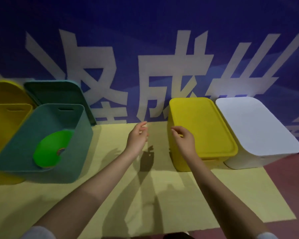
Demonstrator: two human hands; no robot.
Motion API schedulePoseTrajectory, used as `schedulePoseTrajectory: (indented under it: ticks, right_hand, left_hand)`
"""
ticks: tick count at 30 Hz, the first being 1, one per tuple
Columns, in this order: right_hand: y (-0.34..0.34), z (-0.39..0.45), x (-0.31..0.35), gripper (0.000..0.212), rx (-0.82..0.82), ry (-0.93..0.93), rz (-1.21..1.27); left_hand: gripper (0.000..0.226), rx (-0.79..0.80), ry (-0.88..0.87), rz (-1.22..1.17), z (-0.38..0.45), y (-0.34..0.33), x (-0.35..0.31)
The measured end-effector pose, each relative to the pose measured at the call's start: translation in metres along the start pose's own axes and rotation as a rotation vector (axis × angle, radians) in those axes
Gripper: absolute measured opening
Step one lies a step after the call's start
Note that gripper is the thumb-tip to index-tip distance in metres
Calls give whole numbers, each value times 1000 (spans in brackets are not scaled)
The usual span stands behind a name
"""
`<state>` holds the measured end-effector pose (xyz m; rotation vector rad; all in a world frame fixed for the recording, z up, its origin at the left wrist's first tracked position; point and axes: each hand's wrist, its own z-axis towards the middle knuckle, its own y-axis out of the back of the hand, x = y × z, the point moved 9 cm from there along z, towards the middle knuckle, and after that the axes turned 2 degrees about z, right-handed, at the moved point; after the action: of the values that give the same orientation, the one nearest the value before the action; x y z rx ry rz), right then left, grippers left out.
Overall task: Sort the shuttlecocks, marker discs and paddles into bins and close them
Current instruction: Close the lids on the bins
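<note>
Head view, one frame, dim light. Pale yellow mat (162,195) covers the working surface; dark red floor (292,187) shows at the right edge. Blue banner (145,23) with large white characters fills the far side behind everything.

Left group: teal bin (47,144), smooth plastic, rounded corners, slot handle in its far wall, open on top. Inside it lies a green paddle (50,149), flat and rounded, glossy, with a small coloured mark near its near edge. Teal lid (59,94) leans upright against the banner just behind this bin. At the far left edge, an open yellow bin (5,131), only partly in view, touching or just beside the teal one; its yellow lid (5,90) stands behind it. Contents of this bin cannot be seen.

Right group: yellow bin with lid on (202,128), matte top with a raised rim; just beside it to the right, a white bin with lid on (255,125), smooth, rounded corners.

Left hand (138,137) hangs above the mat between the two groups, fingers relaxed and slightly curled, holding nothing. Right hand (183,138) is at the left near edge of the closed yellow lid, fingers loosely curled, gripping nothing; whether the fingertips touch the lid cannot be told. Bare forearms cast dark shadows on the mat.
</note>
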<state>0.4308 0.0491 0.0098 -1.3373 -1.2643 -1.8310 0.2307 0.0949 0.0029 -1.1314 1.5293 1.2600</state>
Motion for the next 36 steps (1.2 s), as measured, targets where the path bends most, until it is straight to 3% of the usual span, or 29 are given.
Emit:
schedulePoseTrajectory:
  ticks: [6,13,21,26,31,36]
  right_hand:
    - [-106,-10,42,19,191,-134,266]
    - [-196,-2,86,20,435,-89,263]
    - [-294,1,168,20,457,119,121]
    - [-360,19,212,40,270,256,-67]
    - [-422,34,238,60,130,430,-444]
    - [-429,50,247,55,14,435,-696]
  left_hand:
    - [27,-205,-24,-70,20,94,-12]
    - [25,-402,6,-8,23,218,11]
    - [25,-546,-22,312,32,403,44]
    - [32,-474,13,520,57,471,84]
    - [40,-228,-65,620,83,474,125]
    - [47,-125,-216,707,97,477,141]
